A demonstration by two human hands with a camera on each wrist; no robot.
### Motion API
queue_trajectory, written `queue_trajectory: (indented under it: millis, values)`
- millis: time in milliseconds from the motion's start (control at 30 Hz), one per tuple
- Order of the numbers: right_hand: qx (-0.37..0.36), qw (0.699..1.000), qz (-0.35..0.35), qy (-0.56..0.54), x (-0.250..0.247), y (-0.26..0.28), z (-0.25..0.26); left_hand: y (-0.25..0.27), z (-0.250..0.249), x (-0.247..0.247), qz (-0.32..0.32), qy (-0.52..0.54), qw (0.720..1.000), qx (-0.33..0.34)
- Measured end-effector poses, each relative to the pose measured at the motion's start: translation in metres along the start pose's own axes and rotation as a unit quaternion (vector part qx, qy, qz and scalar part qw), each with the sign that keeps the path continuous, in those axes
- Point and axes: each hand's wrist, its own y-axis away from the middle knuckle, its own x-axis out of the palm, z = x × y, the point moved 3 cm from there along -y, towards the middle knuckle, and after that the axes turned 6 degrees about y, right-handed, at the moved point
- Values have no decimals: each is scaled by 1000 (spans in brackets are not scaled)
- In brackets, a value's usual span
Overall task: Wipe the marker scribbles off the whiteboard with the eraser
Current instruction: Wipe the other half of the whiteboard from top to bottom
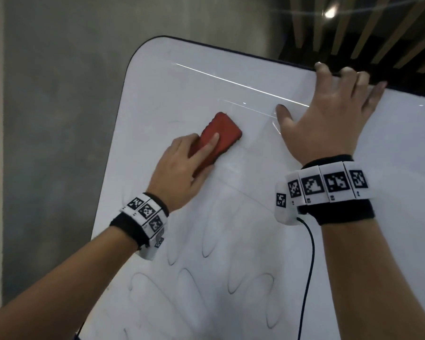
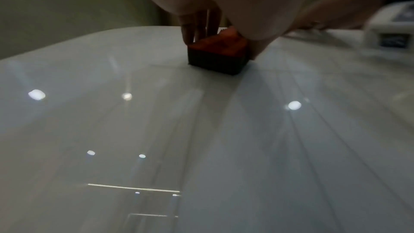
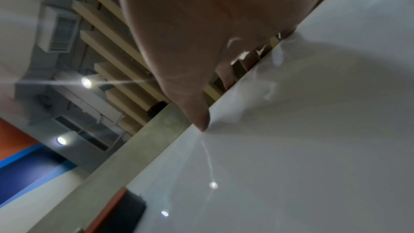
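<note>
The whiteboard (image 1: 231,77) fills the head view, tilted, with a rounded top left corner. Faint looping marker scribbles (image 1: 207,241) cover its lower part; the upper area looks wiped. My left hand (image 1: 182,173) grips the red eraser (image 1: 221,133) and presses it flat on the board, index finger lying along its back. In the left wrist view the eraser (image 2: 219,54) shows its dark felt against the board (image 2: 201,130). My right hand (image 1: 329,119) holds the board's top edge, fingers hooked over it, thumb (image 3: 197,112) on the front. The eraser (image 3: 121,210) appears low in that view.
A grey concrete wall (image 1: 47,119) stands left of the board. Wooden ceiling slats (image 1: 366,25) and a lamp show above its top edge. A black cable (image 1: 307,266) hangs from my right wristband across the board's lower right part.
</note>
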Motion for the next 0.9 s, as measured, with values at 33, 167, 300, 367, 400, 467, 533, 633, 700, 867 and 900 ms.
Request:
queue_trajectory:
  millis: [33,167,300,367,400,467,533,633,700,867,900]
  values:
    - [-4,1000,1,-1,0,0,-1,-1,3,2,-2,-3,1000,-1]
    - [-15,1000,22,2,-2,1,-6,6,64,-4,-103,11,942,-318]
    - [-15,999,31,6,-4,-1,-4,0,64,-6,-107,3,904,-414]
    - [-8,1000,27,5,-4,-1,-1,-4,23,1,-89,11,969,-230]
    - [-7,1000,23,3,-4,-1,-1,-2,7,5,-67,13,986,-149]
    - [-7,1000,17,-2,-5,0,-1,-5,2,3,-47,12,993,-109]
    - [-14,1000,21,-2,-5,1,-4,-19,30,-7,-82,-6,975,-206]
    - [-25,999,33,5,-5,1,-9,-38,73,-17,-91,0,920,-381]
    - [-27,999,34,5,-6,1,-9,-42,54,-11,-100,9,939,-328]
    - [-34,999,29,-3,-5,1,-9,14,-50,21,-36,53,995,-71]
    - [-40,999,31,0,-5,1,-11,20,-49,21,-25,50,996,-63]
